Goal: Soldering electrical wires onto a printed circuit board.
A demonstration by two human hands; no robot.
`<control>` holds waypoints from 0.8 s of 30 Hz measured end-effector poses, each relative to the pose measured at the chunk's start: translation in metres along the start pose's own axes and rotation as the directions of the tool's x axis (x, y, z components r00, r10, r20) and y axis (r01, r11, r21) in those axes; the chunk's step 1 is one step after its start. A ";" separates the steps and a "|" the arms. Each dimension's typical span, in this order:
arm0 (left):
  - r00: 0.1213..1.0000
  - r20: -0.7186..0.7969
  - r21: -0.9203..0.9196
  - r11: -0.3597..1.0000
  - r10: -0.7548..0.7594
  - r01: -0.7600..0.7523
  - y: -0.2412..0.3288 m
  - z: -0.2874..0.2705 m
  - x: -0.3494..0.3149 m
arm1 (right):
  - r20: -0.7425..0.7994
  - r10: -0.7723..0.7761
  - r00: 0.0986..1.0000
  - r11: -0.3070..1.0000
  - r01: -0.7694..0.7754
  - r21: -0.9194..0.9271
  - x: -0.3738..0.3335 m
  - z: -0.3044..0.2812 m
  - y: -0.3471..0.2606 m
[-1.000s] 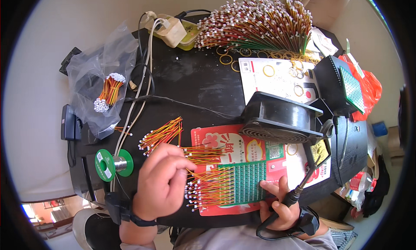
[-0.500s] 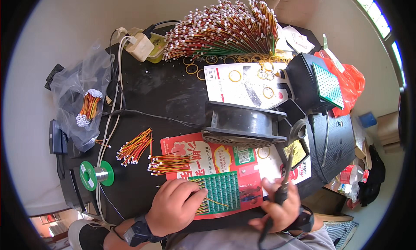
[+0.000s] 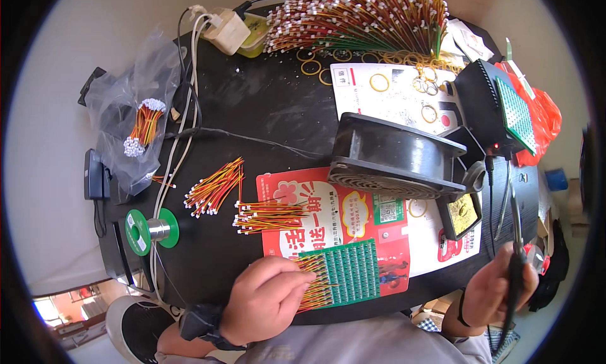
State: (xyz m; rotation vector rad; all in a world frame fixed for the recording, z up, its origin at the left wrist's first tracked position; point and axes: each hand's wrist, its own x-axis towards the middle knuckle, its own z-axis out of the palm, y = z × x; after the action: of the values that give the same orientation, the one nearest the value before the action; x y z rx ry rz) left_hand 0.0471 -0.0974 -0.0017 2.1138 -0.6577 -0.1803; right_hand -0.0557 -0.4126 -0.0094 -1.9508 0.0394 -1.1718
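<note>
My left hand [image 3: 268, 298] is closed in a pinch over the left part of a green circuit board panel [image 3: 350, 272]; what its fingertips hold, if anything, is hidden. Red and yellow wires [image 3: 315, 287] lie in a row along that side of the panel, partly under the hand. Out to the right, beyond the panel, my right hand [image 3: 495, 294] grips a soldering iron [image 3: 516, 272] by its black handle, tip pointing away from me. Two loose groups of short wires lie left of the panel: one [image 3: 271, 217] partly on the red leaflet [image 3: 303, 181], another [image 3: 214, 187] on the black table.
A black fan [image 3: 398, 152] stands behind the panel, beside a yellow sponge [image 3: 461, 216] in its holder. Far back spreads a large fan-shaped heap of wires [image 3: 366, 23]. A green solder spool [image 3: 136, 233] and white cables [image 3: 173, 175] are at left; a black box [image 3: 480, 102] stands at right.
My right hand has swung right with the soldering iron, away from the panel. The left hand stays pinched at the panel's wired side. The whole view has shifted, with the table appearing higher.
</note>
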 end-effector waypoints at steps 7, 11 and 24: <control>0.973 -0.178 -0.230 0.968 -0.144 0.101 0.018 -0.024 0.027 | 0.039 0.192 0.981 0.910 -0.192 0.367 -0.001 0.049 -0.027; 0.946 -0.078 -0.480 0.843 -0.314 0.241 0.006 -0.011 0.023 | 0.224 0.145 0.964 0.919 -0.215 0.332 -0.010 0.078 -0.033; 0.997 -0.071 -0.028 0.999 -0.017 0.015 -0.011 0.005 0.029 | 0.268 0.064 0.961 0.968 -0.125 0.217 -0.026 0.085 -0.028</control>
State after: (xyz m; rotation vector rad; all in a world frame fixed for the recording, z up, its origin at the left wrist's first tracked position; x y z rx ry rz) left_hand 0.0740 -0.1106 -0.0098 2.0899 -0.5931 -0.1216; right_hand -0.0181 -0.3293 -0.0272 -1.8552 -0.1343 -0.8119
